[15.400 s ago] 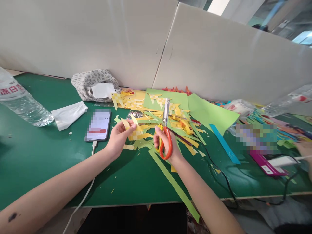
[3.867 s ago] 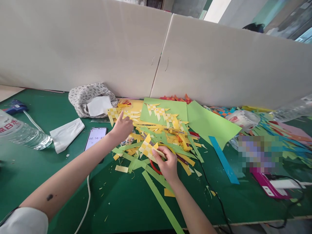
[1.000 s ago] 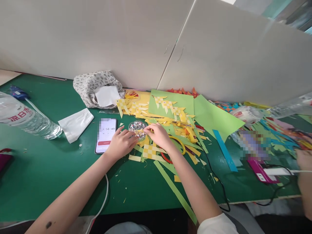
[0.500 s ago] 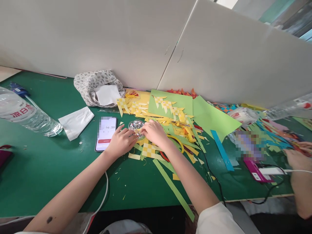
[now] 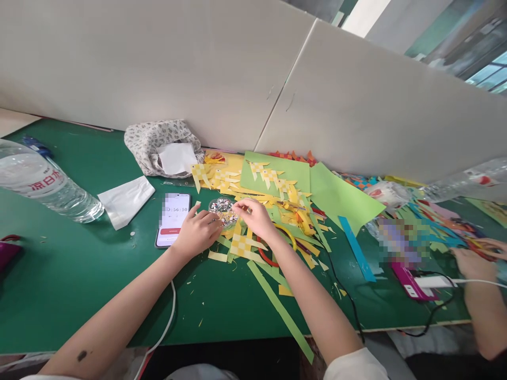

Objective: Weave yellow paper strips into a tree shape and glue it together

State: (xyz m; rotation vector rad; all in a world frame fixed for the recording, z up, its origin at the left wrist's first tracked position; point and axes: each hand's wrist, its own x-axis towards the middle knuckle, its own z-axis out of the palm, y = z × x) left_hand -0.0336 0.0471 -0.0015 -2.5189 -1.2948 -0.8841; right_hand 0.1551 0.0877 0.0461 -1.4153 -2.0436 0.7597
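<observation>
My left hand (image 5: 198, 232) rests on the green table beside a small round dish of tiny beads (image 5: 222, 207), its fingers curled against the dish's near rim. My right hand (image 5: 255, 217) reaches over the dish with thumb and forefinger pinched together; what they pinch is too small to see. Just below both hands lies a woven yellow-and-white paper piece (image 5: 243, 245). Red-handled scissors (image 5: 266, 253) lie under my right wrist among yellow and green paper strips (image 5: 277, 306).
A phone (image 5: 174, 212) with a cable lies left of my left hand. A water bottle (image 5: 43, 182), a white tissue (image 5: 125, 194) and a patterned cloth pouch (image 5: 158, 145) are at the left. Another person's hand (image 5: 471, 264) works at the far right near a pink device (image 5: 410, 274).
The scissors were put down and the woven piece laid on the table. Both hands moved to the bead dish; over the last second they have barely shifted.
</observation>
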